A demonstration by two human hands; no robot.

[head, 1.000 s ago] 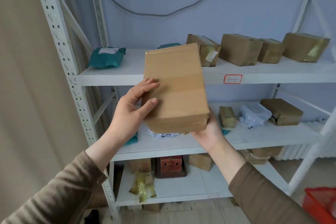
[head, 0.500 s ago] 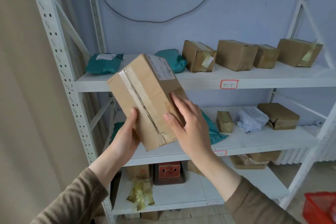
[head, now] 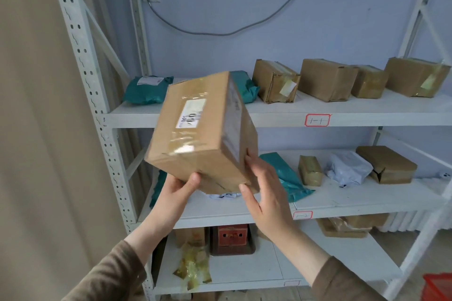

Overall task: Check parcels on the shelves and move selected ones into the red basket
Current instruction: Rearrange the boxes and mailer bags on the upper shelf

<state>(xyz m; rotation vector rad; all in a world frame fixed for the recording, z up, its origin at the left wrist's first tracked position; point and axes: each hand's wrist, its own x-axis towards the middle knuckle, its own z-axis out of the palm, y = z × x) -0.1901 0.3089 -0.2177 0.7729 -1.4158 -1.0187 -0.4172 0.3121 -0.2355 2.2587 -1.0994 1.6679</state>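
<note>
Two hands hold a brown cardboard box (head: 205, 132) sealed with clear tape in front of a white metal shelving unit (head: 367, 115); the box is tilted, one corner pointing down, and a white printed label (head: 192, 113) shows on its upper face; the left hand (head: 176, 193) supports it from below with the thumb pressed on the lower face; the right hand (head: 264, 193) lies with fingers straight and spread against the lower right corner; both sleeves are brown.

On the top shelf, at the left end, lies a teal plastic mailer bag (head: 146, 89) with a white label; a second teal bag (head: 244, 85) shows partly behind the held box; to its right four brown taped cartons (head: 327, 79) stand in a row toward the right end; a red-bordered tag (head: 317, 120) is stuck to the front edge of this shelf.

On the middle shelf another teal mailer (head: 283, 176) lies just behind the right hand; beside it stand a small tape-wrapped parcel (head: 310, 170), a white plastic bag parcel (head: 347, 171) and a flat brown box (head: 386, 164) near the right end.

On the bottom shelf sit a dark red crate-like object (head: 232, 239), a crumpled wad of yellowish tape (head: 193, 269) near the front edge and flat brown parcels (head: 347, 226) at the right.

A corner of the red basket (head: 437, 287) shows on the floor at lower right, well apart from the held box; a grey cable (head: 220, 32) droops across the blue wall from a socket.
</note>
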